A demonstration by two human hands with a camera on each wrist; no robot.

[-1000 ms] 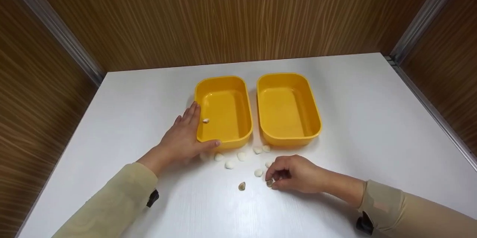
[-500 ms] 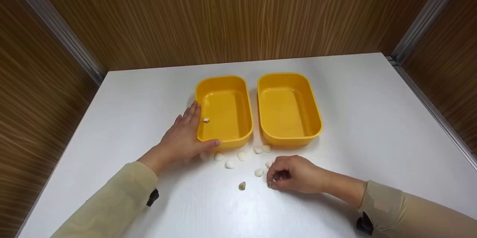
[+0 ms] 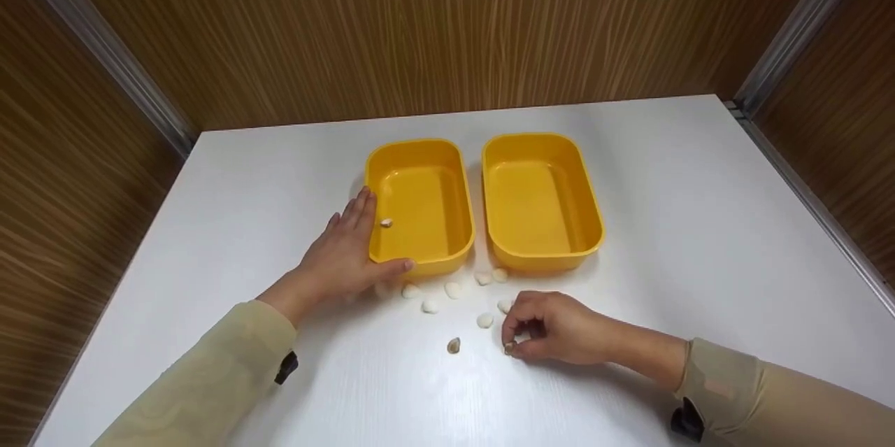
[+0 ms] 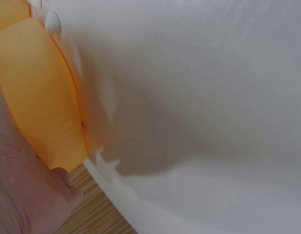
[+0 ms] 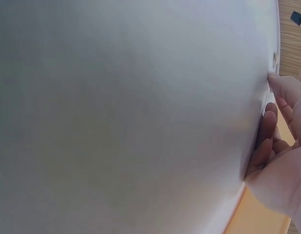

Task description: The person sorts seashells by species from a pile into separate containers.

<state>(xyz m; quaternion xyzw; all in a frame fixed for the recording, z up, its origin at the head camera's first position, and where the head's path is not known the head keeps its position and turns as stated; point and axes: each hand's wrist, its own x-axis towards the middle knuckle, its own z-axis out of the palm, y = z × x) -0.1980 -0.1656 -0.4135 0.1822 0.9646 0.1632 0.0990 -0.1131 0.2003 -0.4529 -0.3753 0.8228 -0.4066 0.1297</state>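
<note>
My left hand (image 3: 339,254) rests against the left yellow bin (image 3: 458,261), fingers straight along its left side and thumb lying at the front rim. One small whitish shell (image 3: 386,222) lies inside that bin, near those fingers. At the front right, my right hand (image 3: 559,328) pinches a small brownish seashell (image 3: 509,348) between thumb and fingertips, low at the table top. To its left lies another brown seashell (image 3: 454,345). In the right wrist view my right hand (image 5: 282,146) shows curled fingers, but the pinched shell cannot be made out clearly.
Several white shells (image 3: 429,306) are scattered on the white table (image 3: 391,391) before the bins. A ribbed shell (image 4: 52,22) shows beside the bin in the left wrist view. The second yellow bin (image 3: 594,247) stands to the right. Wood-grain panels (image 3: 447,27) enclose the table.
The brown shell between my right fingertips has turned slightly while the hand stays nearly in place. My left hand keeps its position on the bin.
</note>
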